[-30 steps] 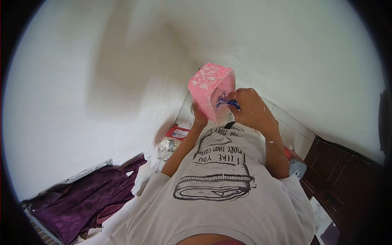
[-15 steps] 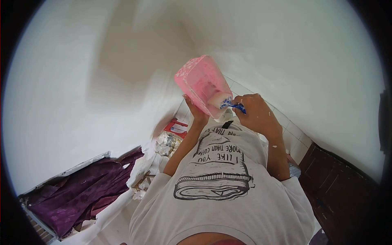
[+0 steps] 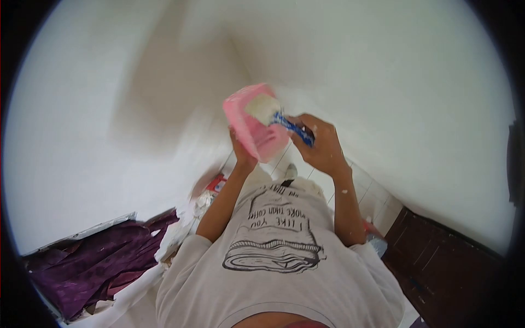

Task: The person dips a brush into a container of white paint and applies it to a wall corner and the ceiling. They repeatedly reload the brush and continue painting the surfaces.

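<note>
A pink tub (image 3: 243, 117), smeared with white, is tilted in front of me. My left hand (image 3: 242, 152) grips it from below at its left side, with the fingers partly hidden behind it. In my right hand (image 3: 321, 143) is the blue handle of a brush (image 3: 297, 131), its fingers closed round it. The pale, blurred head of the brush lies over the upper inside of the tub. White specks dot my right hand and forearm.
White walls (image 3: 383, 98) meet in a corner ahead, above a tiled floor (image 3: 372, 188). Purple cloth (image 3: 98, 262) lies at the lower left, near a red and white item (image 3: 216, 183). A dark brown panel (image 3: 437, 262) stands at the lower right.
The brush has moved up and left, from the tub's lower right edge to its upper part, and more of its handle shows. The tub and both hands have shifted left in view.
</note>
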